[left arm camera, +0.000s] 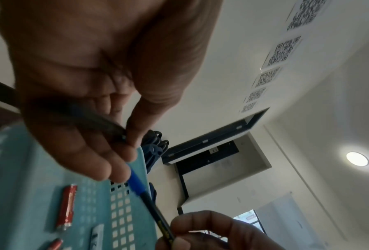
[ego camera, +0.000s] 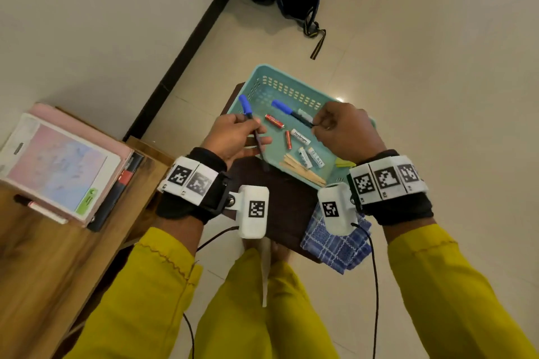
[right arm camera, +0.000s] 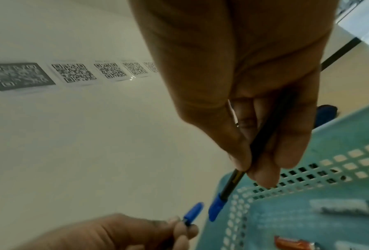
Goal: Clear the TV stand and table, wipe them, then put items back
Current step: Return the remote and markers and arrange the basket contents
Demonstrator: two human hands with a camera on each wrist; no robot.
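At the far left, a wooden TV stand is being occupied by a stack of books and a marker lying beside it. Just right of it, a small dark table is bearing a teal basket and a folded blue checked cloth, which is lying untouched at its near right corner.

A blue-capped pen is being pinched by the left hand, fingers curled round the barrel, over the basket's left rim. Its long axis is running from the cap, pointing away, back toward the person.

Inside the basket, red and white batteries and wooden sticks are lying loose on the floor of it.

Further right, a second blue-capped pen is being pinched at its tail end by the right hand, with the cap slanting away and to the left, low over the basket floor.

Each pen is being held by its own hand, so neither needs to be reached for. Both appear to be being gathered into the basket, suggesting that clearing is under way and wiping has not yet begun. The basket lies directly beneath and between the hands, which are being kept apart.
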